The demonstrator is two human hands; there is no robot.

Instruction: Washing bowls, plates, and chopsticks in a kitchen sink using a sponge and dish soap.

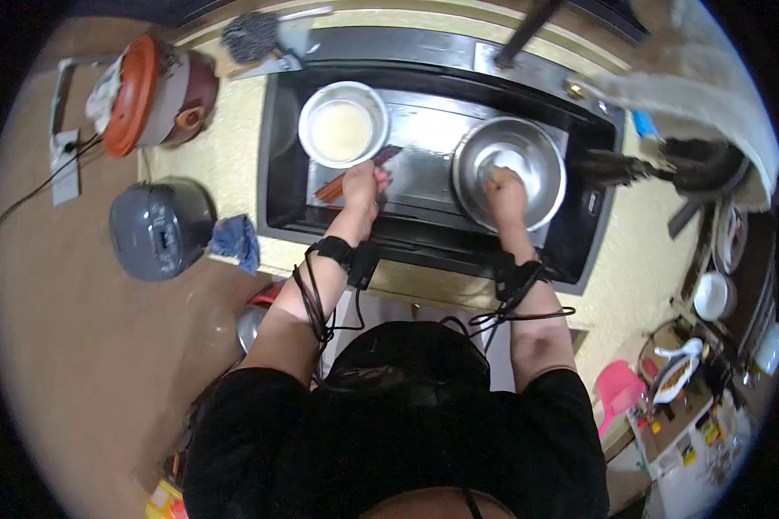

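Observation:
My right hand (507, 194) is inside a stainless steel basin (548, 156) in the sink. Its fingers close on a small pale yellowish thing (495, 172), too blurred to name. My left hand (361, 188) is at the near rim of a white bowl (305, 130), fingers curled; whether it grips the rim is unclear. Pale, cloudy liquid (342, 132) sits in that bowl. Beneath my left hand, several reddish-brown chopsticks (330, 189) lie slantwise on the sink's metal bottom, partly covered by the hand.
Around both vessels runs the dark sink (279, 188). Left on the counter are a grey rice cooker (162, 227), a blue cloth (235, 241) and a lidded ceramic pot (169, 97). A tap (526, 36) rises behind. To the right are a pink scoop (620, 387) and dishes.

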